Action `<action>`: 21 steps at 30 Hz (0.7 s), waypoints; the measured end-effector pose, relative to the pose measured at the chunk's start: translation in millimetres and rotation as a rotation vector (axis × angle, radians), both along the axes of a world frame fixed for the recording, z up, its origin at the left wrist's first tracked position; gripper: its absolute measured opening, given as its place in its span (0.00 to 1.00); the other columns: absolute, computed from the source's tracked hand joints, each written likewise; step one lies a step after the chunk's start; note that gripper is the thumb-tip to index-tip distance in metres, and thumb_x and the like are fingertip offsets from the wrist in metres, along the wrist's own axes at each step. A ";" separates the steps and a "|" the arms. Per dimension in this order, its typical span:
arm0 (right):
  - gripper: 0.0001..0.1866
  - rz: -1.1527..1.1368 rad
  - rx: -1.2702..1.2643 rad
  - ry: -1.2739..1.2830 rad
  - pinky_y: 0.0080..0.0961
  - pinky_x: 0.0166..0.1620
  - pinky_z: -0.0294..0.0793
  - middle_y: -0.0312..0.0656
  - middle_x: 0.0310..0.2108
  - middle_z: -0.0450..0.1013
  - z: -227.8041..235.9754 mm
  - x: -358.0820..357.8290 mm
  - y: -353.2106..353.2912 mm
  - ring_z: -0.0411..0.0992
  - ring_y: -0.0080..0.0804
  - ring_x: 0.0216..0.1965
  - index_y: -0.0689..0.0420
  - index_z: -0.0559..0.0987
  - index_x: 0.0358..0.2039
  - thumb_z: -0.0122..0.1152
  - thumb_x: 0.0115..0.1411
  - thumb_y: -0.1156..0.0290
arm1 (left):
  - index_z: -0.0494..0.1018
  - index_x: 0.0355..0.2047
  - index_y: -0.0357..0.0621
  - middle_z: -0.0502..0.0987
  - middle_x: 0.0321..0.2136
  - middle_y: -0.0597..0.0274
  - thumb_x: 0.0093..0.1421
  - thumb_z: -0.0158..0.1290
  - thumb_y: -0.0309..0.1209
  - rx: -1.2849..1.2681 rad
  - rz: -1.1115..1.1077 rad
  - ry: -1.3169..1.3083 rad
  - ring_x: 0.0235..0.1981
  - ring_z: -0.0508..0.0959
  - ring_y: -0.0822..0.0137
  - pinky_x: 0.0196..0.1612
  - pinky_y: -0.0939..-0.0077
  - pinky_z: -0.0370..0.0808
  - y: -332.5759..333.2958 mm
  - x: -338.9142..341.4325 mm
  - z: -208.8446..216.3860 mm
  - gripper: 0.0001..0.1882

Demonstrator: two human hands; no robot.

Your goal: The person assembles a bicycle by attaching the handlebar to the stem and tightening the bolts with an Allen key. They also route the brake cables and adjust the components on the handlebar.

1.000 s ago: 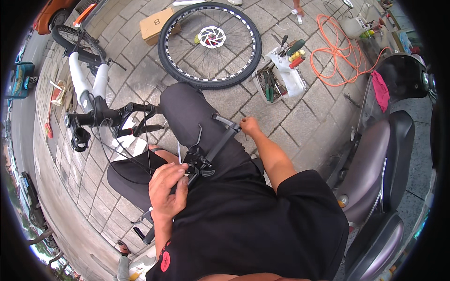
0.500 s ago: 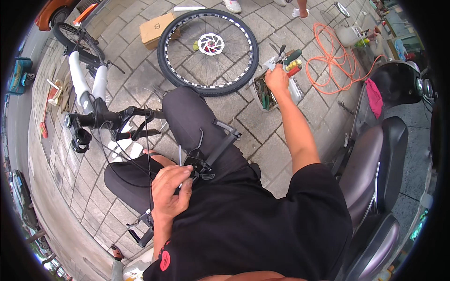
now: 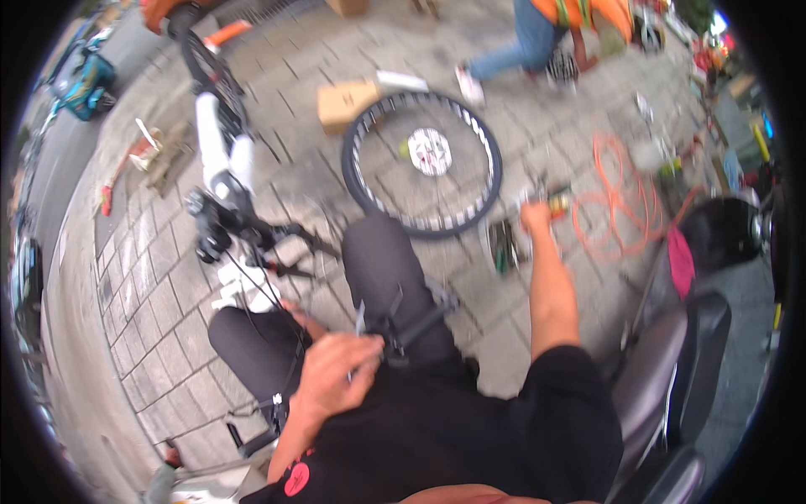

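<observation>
My left hand (image 3: pixel 340 374) is closed in front of my lap. A thin pale metal rod (image 3: pixel 359 319) sticks up from its fingers. Just beyond it, across my thigh, lies a black bicycle handlebar (image 3: pixel 424 325) with levers and a clamp, blurred. My right arm reaches out to an open tool box (image 3: pixel 501 248) on the paving. There my right hand (image 3: pixel 536 218) looks closed in a fist among the tools; what it grips is blurred and hidden. Red and yellow handles (image 3: pixel 558 204) lie beside it.
A bicycle wheel (image 3: pixel 495 181) with a disc lies ahead, near a cardboard box (image 3: pixel 346 105). The bicycle frame (image 3: pixel 225 189) with white-wrapped tubes stands left. An orange hose (image 3: pixel 617 223) coils beyond the tool box. A motor scooter seat (image 3: pixel 663 353) is close right. Another person (image 3: pixel 537 38) bends over farther off.
My view has tilted up, so the scene sits lower and a person in an orange vest shows. My left hand keeps the rod. My right hand stays at the tool box.
</observation>
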State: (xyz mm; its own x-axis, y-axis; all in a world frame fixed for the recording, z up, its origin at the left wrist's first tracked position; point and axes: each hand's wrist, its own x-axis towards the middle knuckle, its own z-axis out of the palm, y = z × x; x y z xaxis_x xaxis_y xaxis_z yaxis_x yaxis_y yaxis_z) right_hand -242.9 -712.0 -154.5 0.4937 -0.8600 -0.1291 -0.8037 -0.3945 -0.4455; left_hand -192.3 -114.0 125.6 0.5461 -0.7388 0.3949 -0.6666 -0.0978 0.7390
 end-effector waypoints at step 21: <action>0.10 0.720 0.466 -1.087 0.19 0.25 0.70 0.32 0.25 0.72 276.2 19.9 389.7 0.68 0.14 0.23 0.60 0.70 0.38 0.65 0.66 0.73 | 0.72 0.56 0.32 0.83 0.47 0.51 0.75 0.50 0.41 -0.404 0.144 1.276 0.27 0.80 0.71 0.24 0.82 0.70 -11.3 14.4 -7.7 0.23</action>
